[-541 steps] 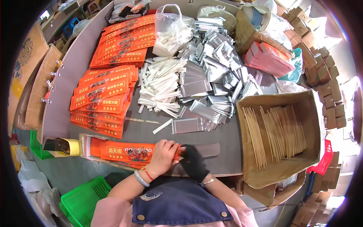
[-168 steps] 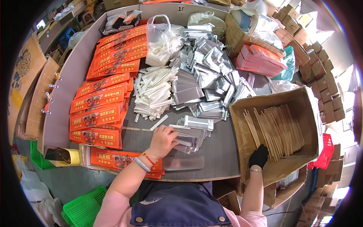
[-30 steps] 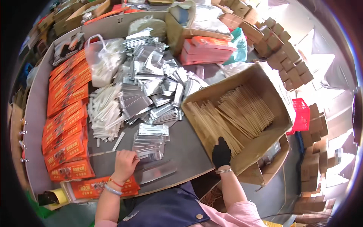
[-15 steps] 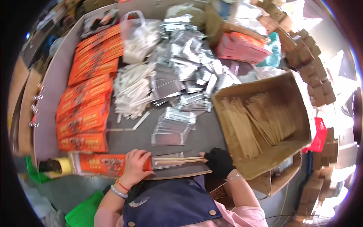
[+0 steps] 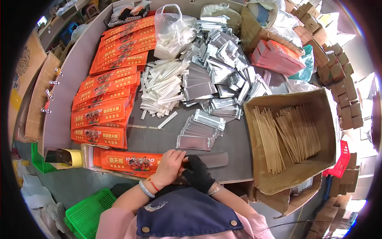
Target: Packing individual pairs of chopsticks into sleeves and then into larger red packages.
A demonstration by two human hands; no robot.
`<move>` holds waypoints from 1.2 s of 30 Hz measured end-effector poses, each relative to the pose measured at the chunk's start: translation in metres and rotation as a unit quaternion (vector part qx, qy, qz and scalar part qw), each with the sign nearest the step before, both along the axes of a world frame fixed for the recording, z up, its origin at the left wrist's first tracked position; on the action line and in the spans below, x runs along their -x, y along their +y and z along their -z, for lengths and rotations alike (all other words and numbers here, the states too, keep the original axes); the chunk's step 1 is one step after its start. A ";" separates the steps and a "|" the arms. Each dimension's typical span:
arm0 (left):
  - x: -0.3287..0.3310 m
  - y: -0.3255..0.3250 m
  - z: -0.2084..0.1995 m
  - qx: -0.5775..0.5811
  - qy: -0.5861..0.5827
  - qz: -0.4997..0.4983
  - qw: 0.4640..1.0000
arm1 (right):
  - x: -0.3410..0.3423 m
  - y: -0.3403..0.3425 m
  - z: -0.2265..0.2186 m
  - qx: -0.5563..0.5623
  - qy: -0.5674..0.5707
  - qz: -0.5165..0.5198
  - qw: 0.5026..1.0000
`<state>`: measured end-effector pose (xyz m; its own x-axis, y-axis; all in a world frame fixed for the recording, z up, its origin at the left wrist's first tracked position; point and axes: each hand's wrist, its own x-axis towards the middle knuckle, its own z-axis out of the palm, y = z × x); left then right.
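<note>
My bare left hand point(image 5: 170, 166) is closed on the right end of an orange printed sleeve point(image 5: 131, 159), the top one of a stack along the table's near edge. My right hand point(image 5: 197, 173), in a black glove with bare fingertips, has its fingers curled against the left fingertips. Whatever it pinches is hidden. A dark grey translucent strip point(image 5: 215, 159) lies flat just beyond the glove. Ahead of the hands, silver-edged flat packets point(image 5: 195, 141) lie fanned out. Thin wooden chopsticks point(image 5: 296, 133) fill part of the cardboard box point(image 5: 264, 179) on the right.
Rows of orange sleeves point(image 5: 101, 113) line the table's left side. White paper-wrapped sticks point(image 5: 161, 89) and a heap of silver packets point(image 5: 227, 63) cover the middle. A yellow tape roll point(image 5: 75, 157) sits at the near left corner. Below stands a green basket point(image 5: 85, 211).
My right hand has moved left to meet my left hand. The chopsticks it held at the sleeve's right end no longer show. The whole view has shifted somewhat.
</note>
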<state>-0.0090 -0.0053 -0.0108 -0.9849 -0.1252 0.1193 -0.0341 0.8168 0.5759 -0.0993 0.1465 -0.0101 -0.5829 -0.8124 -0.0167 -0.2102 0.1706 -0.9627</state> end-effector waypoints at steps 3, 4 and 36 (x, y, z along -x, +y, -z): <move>0.003 -0.012 -0.021 0.025 -0.008 0.041 0.999 | 0.023 0.005 -0.027 -0.075 0.198 -0.031 0.977; 0.001 -0.011 -0.027 0.053 -0.050 0.093 0.993 | 0.030 0.012 -0.039 -0.166 0.394 -0.047 0.903; -0.033 -0.017 0.009 -0.040 -0.057 -0.245 0.967 | 0.007 -0.013 -0.008 -0.166 0.393 -0.126 0.896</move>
